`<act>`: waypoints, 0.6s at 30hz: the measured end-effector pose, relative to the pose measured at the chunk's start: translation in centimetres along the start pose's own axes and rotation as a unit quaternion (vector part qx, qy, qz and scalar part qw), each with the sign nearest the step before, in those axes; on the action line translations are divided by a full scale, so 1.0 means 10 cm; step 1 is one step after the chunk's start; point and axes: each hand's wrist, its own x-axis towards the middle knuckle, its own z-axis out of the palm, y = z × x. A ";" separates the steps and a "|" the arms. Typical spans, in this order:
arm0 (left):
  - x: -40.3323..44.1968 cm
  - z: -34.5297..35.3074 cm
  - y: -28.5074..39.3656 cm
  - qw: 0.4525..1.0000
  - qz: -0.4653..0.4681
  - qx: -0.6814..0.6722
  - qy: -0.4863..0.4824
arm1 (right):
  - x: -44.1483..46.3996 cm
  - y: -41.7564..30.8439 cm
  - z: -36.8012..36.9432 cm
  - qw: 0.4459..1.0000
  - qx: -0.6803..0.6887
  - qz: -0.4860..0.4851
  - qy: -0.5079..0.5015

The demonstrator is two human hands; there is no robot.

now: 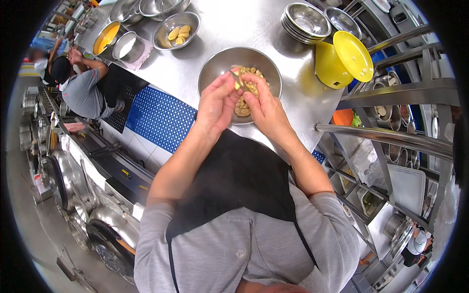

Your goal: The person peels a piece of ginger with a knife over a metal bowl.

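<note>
Above a large steel bowl, my left hand is closed around a small pale-yellow piece of ginger. My right hand is closed on a small knife, whose narrow dark blade lies against the piece; its handle is hidden by the fingers. The two hands nearly meet at the fingertips. Under them, tan, knobbly ginger pieces lie in the bowl. A smaller steel bowl farther up and to the left holds several smooth yellow pieces.
Stacked steel bowls and a yellow container with a tilted lid stand at right. Pots crowd the table's left end. A metal rail runs beside the table's right edge. Another person is at left.
</note>
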 end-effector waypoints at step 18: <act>0.00 0.00 -0.01 0.999 0.004 0.028 -0.037 | -0.07 0.10 -0.07 0.999 -0.007 0.022 -0.025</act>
